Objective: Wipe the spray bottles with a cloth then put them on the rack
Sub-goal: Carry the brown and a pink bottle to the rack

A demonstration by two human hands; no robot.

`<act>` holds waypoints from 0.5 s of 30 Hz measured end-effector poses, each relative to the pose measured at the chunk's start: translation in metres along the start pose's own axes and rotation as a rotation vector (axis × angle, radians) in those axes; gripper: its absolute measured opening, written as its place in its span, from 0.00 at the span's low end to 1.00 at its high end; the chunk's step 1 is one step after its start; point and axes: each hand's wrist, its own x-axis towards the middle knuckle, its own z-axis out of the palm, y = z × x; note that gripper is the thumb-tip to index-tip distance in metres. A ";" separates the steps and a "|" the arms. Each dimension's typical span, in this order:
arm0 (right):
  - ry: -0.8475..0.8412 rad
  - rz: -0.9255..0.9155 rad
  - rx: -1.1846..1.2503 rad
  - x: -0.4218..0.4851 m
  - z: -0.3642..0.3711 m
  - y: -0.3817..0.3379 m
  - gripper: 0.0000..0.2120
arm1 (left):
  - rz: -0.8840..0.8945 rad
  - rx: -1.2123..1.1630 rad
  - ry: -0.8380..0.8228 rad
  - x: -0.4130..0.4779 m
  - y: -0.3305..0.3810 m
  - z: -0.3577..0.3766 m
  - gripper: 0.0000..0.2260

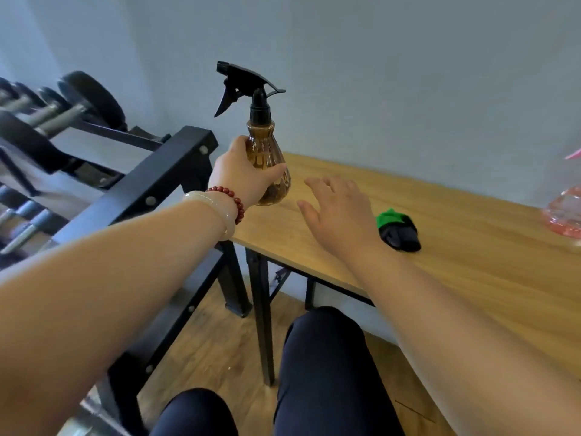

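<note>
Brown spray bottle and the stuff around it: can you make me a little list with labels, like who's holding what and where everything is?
brown spray bottle: upright, black trigger top, at the left corner of the table
left hand: grips the bottle's belly
right hand: open, holds nothing, over the table between bottle and cloth
cloth: black and green, bunched, lying on the table
pink bottle: at the right edge, partly cut off
rack: black, left of the table, holds dumbbells

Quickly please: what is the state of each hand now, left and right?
Left hand: closed around the amber spray bottle.
Right hand: open, holding nothing.
</note>
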 end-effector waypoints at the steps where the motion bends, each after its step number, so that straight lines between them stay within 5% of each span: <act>1: -0.008 -0.027 0.013 0.000 0.004 -0.014 0.23 | -0.015 0.007 0.017 -0.005 -0.009 -0.012 0.31; 15: -0.125 -0.383 0.154 -0.015 0.058 -0.191 0.22 | -0.249 0.149 0.274 -0.087 -0.121 -0.170 0.30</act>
